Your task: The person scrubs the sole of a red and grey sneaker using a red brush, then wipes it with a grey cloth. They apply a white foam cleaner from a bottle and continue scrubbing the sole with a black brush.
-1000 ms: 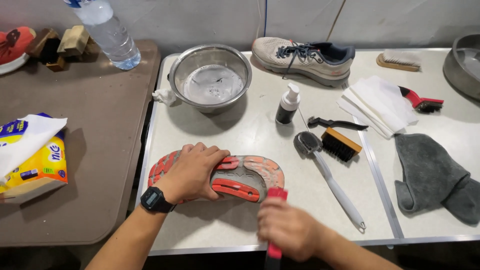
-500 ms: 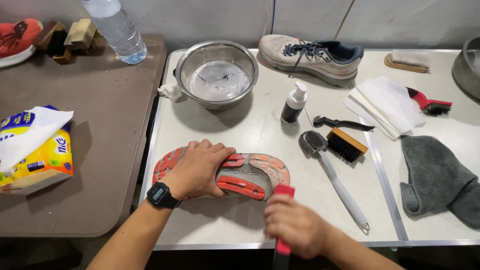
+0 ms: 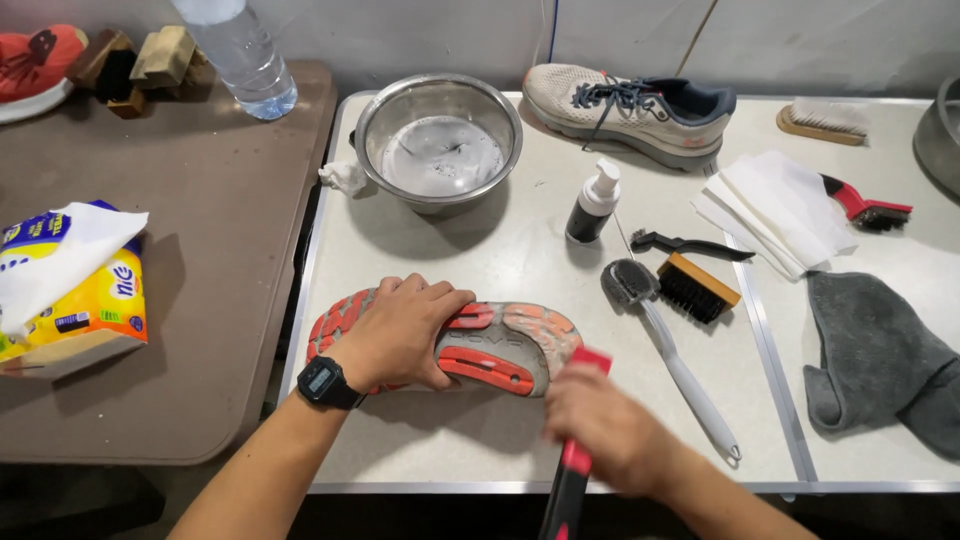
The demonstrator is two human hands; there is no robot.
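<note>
Two hands: both on one upturned shoe at the near edge of the white table (image 3: 500,250).
Left hand (image 3: 400,335): spread flat, palm down, pressing the running shoe (image 3: 500,345), which lies sole up with orange tread.
Right hand (image 3: 605,430): fist closed around a red-handled brush (image 3: 572,450), its head at the sole's end.
Beyond: steel bowl (image 3: 438,145) of cloudy water, spray bottle (image 3: 593,203), long-handled brush (image 3: 670,350), grey cloth (image 3: 875,360).

right hand (image 3: 600,425) blurred; brush (image 3: 575,455) bristles hidden
</note>
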